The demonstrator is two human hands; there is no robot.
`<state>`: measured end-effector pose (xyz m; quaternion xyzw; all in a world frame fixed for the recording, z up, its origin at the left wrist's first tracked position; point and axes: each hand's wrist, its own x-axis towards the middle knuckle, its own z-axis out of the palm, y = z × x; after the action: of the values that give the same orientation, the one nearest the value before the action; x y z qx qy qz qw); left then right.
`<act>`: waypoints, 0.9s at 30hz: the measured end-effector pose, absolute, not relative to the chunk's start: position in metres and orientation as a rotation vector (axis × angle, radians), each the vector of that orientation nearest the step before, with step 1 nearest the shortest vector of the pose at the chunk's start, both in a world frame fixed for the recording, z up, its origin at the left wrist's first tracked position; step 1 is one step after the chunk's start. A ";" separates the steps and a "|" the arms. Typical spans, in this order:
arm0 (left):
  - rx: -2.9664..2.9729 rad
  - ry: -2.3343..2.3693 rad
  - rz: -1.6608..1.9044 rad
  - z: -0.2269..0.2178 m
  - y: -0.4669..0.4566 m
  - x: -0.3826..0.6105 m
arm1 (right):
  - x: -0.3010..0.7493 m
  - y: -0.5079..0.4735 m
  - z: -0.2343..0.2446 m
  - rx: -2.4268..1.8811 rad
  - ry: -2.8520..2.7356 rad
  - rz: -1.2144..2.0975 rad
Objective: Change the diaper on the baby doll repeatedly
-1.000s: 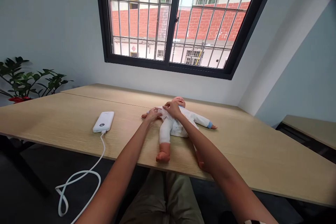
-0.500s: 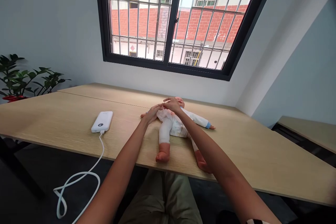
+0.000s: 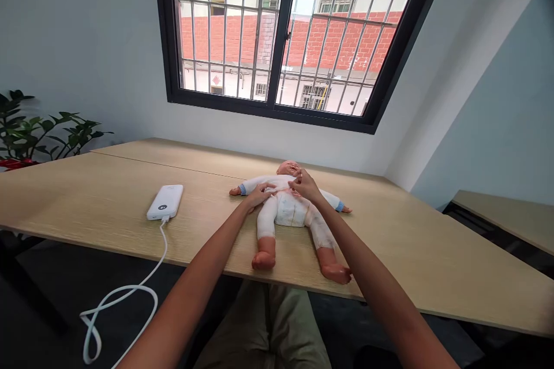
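A baby doll (image 3: 289,210) in a white romper with blue cuffs lies on its back on the wooden table (image 3: 108,207), head toward the window, bare feet near the front edge. My left hand (image 3: 259,193) rests with fingers spread flat on the doll's chest, at its left side. My right hand (image 3: 305,186) lies on the doll's upper chest just below the chin, fingers curled and pinched at the cloth.
A white power bank (image 3: 165,202) lies on the table left of the doll, its white cable (image 3: 123,294) looping down off the front edge. A potted plant (image 3: 34,132) stands at far left. A barred window (image 3: 281,34) is behind. Another desk (image 3: 506,219) sits at right.
Both hands moved from the doll's left sleeve and shoulder onto its chest. The doll's left arm, with its blue cuff, now lies uncovered and stretched out.
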<state>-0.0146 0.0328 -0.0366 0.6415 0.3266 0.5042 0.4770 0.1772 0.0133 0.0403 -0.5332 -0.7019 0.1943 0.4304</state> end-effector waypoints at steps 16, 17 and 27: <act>2.174 1.144 1.083 -0.020 0.029 -0.010 | 0.190 0.008 -0.010 -1.329 -1.468 0.486; 2.174 1.153 1.076 -0.019 0.027 -0.009 | 0.190 0.008 -0.011 -1.328 -1.460 0.485; 1.864 0.780 1.255 -0.011 0.016 -0.004 | 0.227 0.010 0.001 -1.063 -0.916 0.289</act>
<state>-0.0039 0.0162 -0.0113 0.7273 0.3044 0.4898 0.3722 0.2272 0.0095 0.0006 -0.4874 -0.4199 0.1322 0.7541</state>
